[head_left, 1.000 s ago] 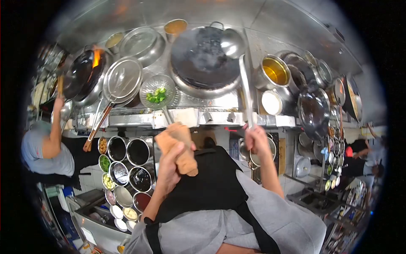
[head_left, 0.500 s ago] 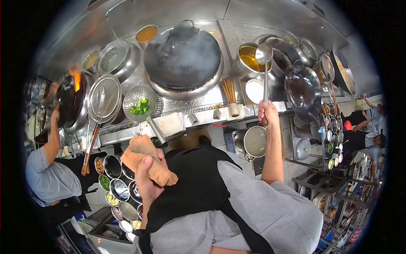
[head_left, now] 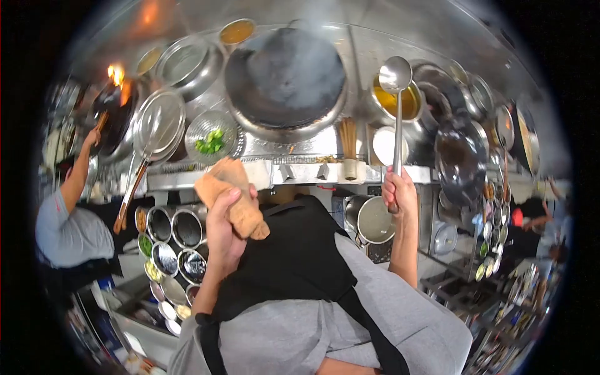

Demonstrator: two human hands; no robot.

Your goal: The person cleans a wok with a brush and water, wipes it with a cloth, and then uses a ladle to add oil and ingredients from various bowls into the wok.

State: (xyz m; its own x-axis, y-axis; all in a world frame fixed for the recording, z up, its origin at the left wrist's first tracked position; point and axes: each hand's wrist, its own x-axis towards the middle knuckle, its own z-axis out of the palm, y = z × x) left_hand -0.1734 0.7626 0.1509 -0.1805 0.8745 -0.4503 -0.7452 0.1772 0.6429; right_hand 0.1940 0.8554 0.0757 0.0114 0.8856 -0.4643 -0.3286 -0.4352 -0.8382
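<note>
My left hand (head_left: 224, 228) grips a folded orange-brown cloth (head_left: 231, 195) in front of my apron. In my right hand (head_left: 400, 189) is the handle of a long metal ladle (head_left: 395, 74), held upright with its bowl over the edge of a pot of yellow oil (head_left: 407, 102). A large black wok (head_left: 284, 78) sits on the burner ahead, with smoke rising from it. Left of the wok, a perforated strainer (head_left: 195, 128) bears green vegetable pieces (head_left: 210, 142); the cloth hides part of its handle.
A bamboo brush (head_left: 349, 140) stands at the counter edge. Wire-mesh strainers (head_left: 159, 124) lie left; a spare wok (head_left: 461, 159) leans right. At far left a co-worker (head_left: 72, 219) works at a flaming wok (head_left: 117, 115). Ingredient bowls (head_left: 164, 257) fill the lower left.
My view has shifted, so the stove sits further right in it. The ladle now stands more upright. Both hands keep hold of the cloth and ladle. The co-worker's flame looks higher.
</note>
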